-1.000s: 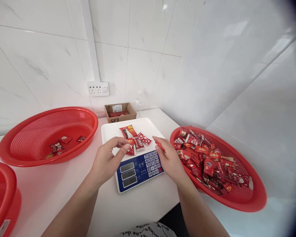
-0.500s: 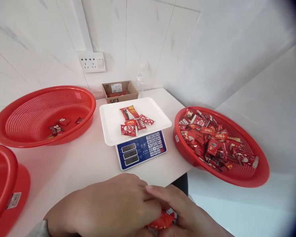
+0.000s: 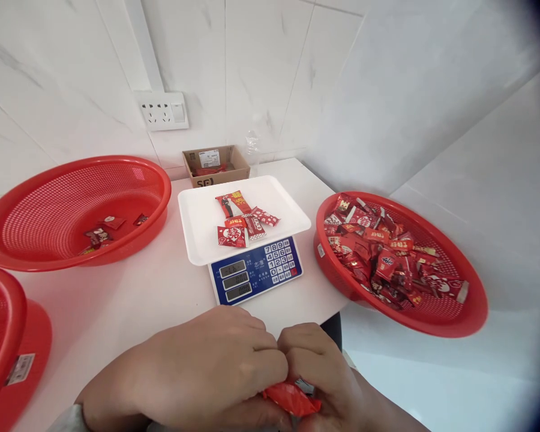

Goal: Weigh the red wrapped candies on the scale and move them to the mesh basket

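Observation:
At the lower middle, my left hand and my right hand meet with fingers curled. Both are closed on a shiny red plastic packet, partly hidden by the fingers, and a small silvery bit shows above it. Beyond my hands stands a digital scale with a blue keypad panel and lit displays. On its white tray lie several red wrapped snack packets, loosely overlapping. Neither hand touches the scale.
A red sieve basket full of red snack packets is at the right. Another red basket at the left holds a few packets; a third basket is cut off nearer. Behind the scale are a cardboard box and a clear bottle.
My right-hand fingers have curled in closer against the left hand, and more of the red packet shows below them. The view has shifted slightly; the packets on the tray stay put.

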{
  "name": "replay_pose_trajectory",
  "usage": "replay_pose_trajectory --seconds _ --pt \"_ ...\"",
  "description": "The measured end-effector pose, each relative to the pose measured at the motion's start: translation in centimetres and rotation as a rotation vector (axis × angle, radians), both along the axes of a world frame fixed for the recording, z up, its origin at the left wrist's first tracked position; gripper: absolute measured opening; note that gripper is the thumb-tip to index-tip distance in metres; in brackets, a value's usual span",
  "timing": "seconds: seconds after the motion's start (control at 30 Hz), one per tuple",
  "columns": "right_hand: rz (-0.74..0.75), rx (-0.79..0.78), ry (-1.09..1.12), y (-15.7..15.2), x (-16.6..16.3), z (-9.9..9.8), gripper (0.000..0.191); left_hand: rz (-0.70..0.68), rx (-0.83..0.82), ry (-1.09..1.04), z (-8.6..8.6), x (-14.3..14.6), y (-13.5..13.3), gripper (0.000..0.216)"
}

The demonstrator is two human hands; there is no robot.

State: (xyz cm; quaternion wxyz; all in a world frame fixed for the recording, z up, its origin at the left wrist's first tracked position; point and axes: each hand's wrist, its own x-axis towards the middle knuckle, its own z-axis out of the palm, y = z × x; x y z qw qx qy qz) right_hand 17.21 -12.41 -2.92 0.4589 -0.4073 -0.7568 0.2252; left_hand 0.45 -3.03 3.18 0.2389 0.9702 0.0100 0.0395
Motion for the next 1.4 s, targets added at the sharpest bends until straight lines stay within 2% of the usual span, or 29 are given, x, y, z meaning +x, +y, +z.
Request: replay_pose_trajectory --seconds 0.1,0.2,0.33,0.57,0.67,0.8,0.9,1.0,1.07,1.13,1.2,1.27,1.33,1.4 --pt "-0.011 0.008 -0.058 0.1 0.0 0.1 0.054 -0.001 0.01 0.027 -0.2 0.0 0.2 0.021" --pt "-0.027 0.028 -0.103 0.2 0.1 0.3 0.052 -0.013 -0.012 0.031 -0.4 0.1 0.4 0.028" --pt "-0.046 0.083 -0.084 0.3 0.2 0.0 0.053 -0.013 -0.031 0.031 -0.7 0.5 0.4 0.032" --pt "-0.2 0.01 0.019 0.4 0.9 -1.0 0.056 0.105 -0.09 -0.004 -0.9 1.0 1.0 0.023" --pt "-0.21 -0.052 0.063 0.4 1.8 -1.5 0.054 0.307 -0.127 -0.051 -0.7 1.2 2.5 0.027" --pt "-0.208 -0.088 0.073 0.4 2.8 -2.3 0.042 0.794 0.056 -0.072 -1.3 1.5 6.7 0.035" --pt "-0.188 -0.083 0.059 0.5 3.2 -3.0 0.044 0.944 0.13 -0.083 -2.2 1.3 10.0 0.036" --pt "-0.186 -0.098 0.041 0.4 3.7 -3.9 0.045 0.996 0.147 -0.085 -2.7 0.8 11.5 0.038" --pt "-0.216 -0.111 0.061 0.4 3.9 -4.6 0.04 0.977 0.131 -0.092 -2.5 0.7 11.0 0.041" --pt "-0.268 -0.13 0.111 0.3 4.2 -5.1 0.029 0.894 0.094 -0.089 -2.0 1.0 9.4 0.04" --pt "-0.319 -0.13 0.151 0.3 4.4 -5.2 0.032 0.727 0.032 -0.066 -1.5 1.9 7.2 0.036" --pt "-0.329 -0.107 0.15 0.4 4.6 -4.9 0.039 0.492 -0.046 -0.029 -1.3 3.0 4.9 0.031" --pt "-0.326 -0.11 0.119 0.6 4.6 -4.2 0.029 0.343 -0.083 -0.008 -1.4 4.1 3.2 0.028" --pt "-0.345 -0.125 0.094 0.6 4.8 -3.4 0.017 0.287 -0.07 -0.009 -1.8 5.1 2.4 0.028"
